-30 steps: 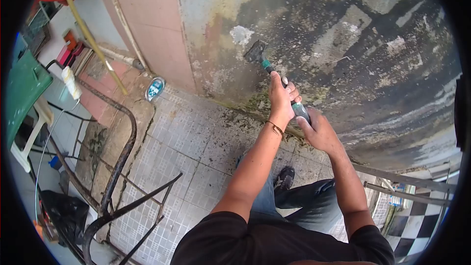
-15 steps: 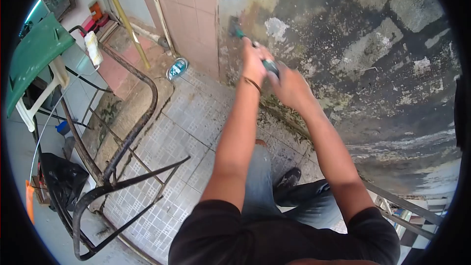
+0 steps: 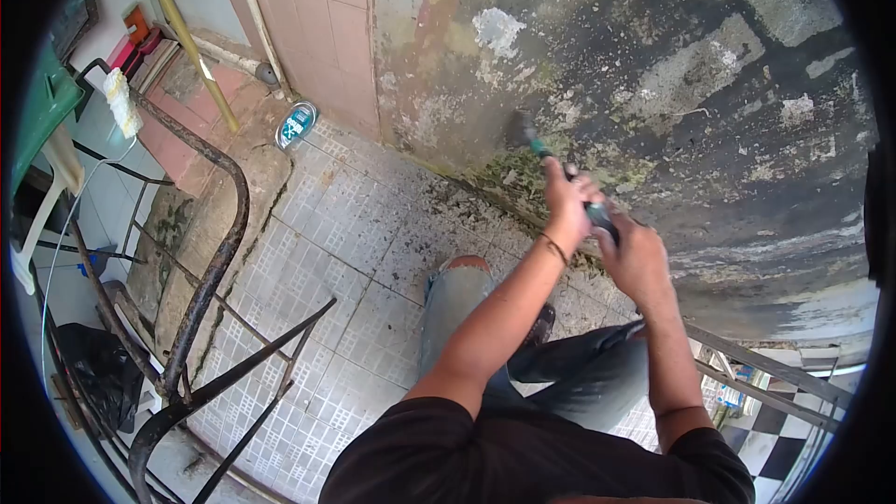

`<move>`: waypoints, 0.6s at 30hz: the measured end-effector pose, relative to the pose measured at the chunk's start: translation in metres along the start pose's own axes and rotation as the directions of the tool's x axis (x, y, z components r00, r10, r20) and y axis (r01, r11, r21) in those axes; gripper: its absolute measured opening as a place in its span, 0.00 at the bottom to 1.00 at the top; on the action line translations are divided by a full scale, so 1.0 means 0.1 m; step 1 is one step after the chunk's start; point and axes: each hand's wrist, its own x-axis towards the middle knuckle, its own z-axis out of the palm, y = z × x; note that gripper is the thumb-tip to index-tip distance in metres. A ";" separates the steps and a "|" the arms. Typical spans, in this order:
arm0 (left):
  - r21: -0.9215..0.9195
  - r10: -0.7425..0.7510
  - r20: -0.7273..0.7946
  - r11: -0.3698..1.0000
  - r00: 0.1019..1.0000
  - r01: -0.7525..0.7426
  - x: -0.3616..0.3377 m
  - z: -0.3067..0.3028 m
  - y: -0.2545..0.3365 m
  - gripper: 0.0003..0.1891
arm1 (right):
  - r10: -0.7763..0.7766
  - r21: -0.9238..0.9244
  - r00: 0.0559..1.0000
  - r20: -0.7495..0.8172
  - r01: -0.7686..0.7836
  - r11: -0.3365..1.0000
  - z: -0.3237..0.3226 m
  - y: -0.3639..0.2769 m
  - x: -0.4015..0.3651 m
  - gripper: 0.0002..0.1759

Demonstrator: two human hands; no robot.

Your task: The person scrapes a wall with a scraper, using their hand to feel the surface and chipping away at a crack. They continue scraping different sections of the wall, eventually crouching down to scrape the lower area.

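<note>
Both hands hold one long-handled scraper (image 3: pixel 536 143) with a green and black handle. My left hand (image 3: pixel 567 201) is closed round the front part of the handle, and a dark band circles that wrist. Behind it, my right hand (image 3: pixel 637 261) grips the rear end. The scraper's blade, blurred, lies against the lower part of the stained wall (image 3: pixel 597 84), near a patch of green moss. Grey plaster, dark stains and pale chipped spots cover this wall. Loose debris (image 3: pixel 448 210) lies on the tiled floor along its base.
A rusty metal frame (image 3: pixel 229 224) stands at the left, with a paint roller (image 3: pixel 121 105) by its top. Nearby are a green plastic chair (image 3: pixel 47 103) and a black bag (image 3: pixel 98 369). A blue-labelled item (image 3: pixel 297 125) sits by the pink tiles. Metal rails (image 3: pixel 765 383) are at lower right.
Both hands and the scraper have moved down and to the right along the wall, from near its left edge to above the moss. The camera view has shifted slightly.
</note>
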 end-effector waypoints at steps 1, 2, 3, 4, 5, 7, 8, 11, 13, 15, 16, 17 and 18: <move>-0.015 0.021 0.015 1.000 1.000 -0.021 0.10 -0.08 0.22 0.27 | 0.015 -0.003 0.998 0.060 -0.014 1.000 0.08 -0.17 0.15 0.20; -0.010 0.078 0.008 0.997 0.997 -0.078 0.23 -0.18 0.49 0.29 | -0.006 -0.019 0.998 0.070 0.007 1.000 0.30 -0.27 0.32 0.18; -0.031 0.116 0.037 0.993 0.993 -0.115 0.41 -0.35 0.79 0.29 | -0.009 -0.046 0.987 0.162 0.017 0.999 0.52 -0.38 0.52 0.19; -0.058 0.111 0.016 0.992 0.994 -0.110 0.55 -0.49 1.08 0.29 | -0.019 -0.067 0.980 0.197 0.033 0.997 0.77 -0.48 0.68 0.18; -0.083 0.100 -0.012 0.991 0.995 -0.100 0.76 -0.71 1.32 0.29 | 0.001 -0.097 0.966 0.258 0.025 0.995 0.92 -0.63 0.77 0.20; -0.024 0.135 -0.076 0.990 0.988 -0.138 0.66 -0.76 1.38 0.27 | -0.028 -0.080 0.962 0.272 0.052 0.995 1.07 -0.70 0.72 0.20; -0.045 0.088 -0.069 0.995 0.994 -0.091 0.62 -0.79 1.30 0.27 | -0.030 -0.074 0.960 0.280 0.053 0.996 1.08 -0.65 0.61 0.20; 0.010 -0.054 -0.069 0.998 0.996 0.054 0.38 -0.75 0.80 0.28 | 0.027 -0.047 0.958 0.286 -0.014 0.999 0.87 -0.39 0.19 0.25; 0.054 -0.035 -0.094 0.998 0.995 0.040 0.35 -0.74 0.71 0.28 | -0.049 -0.041 0.977 0.207 0.059 0.997 0.85 -0.28 0.08 0.31; 0.053 -0.059 -0.083 0.997 0.995 0.063 0.41 -0.76 0.79 0.28 | -0.024 -0.060 0.965 0.263 0.041 0.997 0.81 -0.39 0.16 0.32; 0.058 -0.057 -0.044 0.997 0.997 0.060 0.44 -0.77 0.82 0.28 | 0.007 -0.086 0.944 0.329 0.023 0.996 0.79 -0.42 0.20 0.34; 0.058 -0.058 -0.023 0.997 0.998 0.060 0.42 -0.85 0.81 0.28 | 0.008 -0.084 0.938 0.348 0.023 0.996 0.80 -0.41 0.19 0.34; 0.050 -0.043 -0.048 0.998 0.998 0.046 0.37 -0.80 0.79 0.28 | -0.009 -0.079 0.948 0.319 0.036 0.996 0.82 -0.38 0.18 0.34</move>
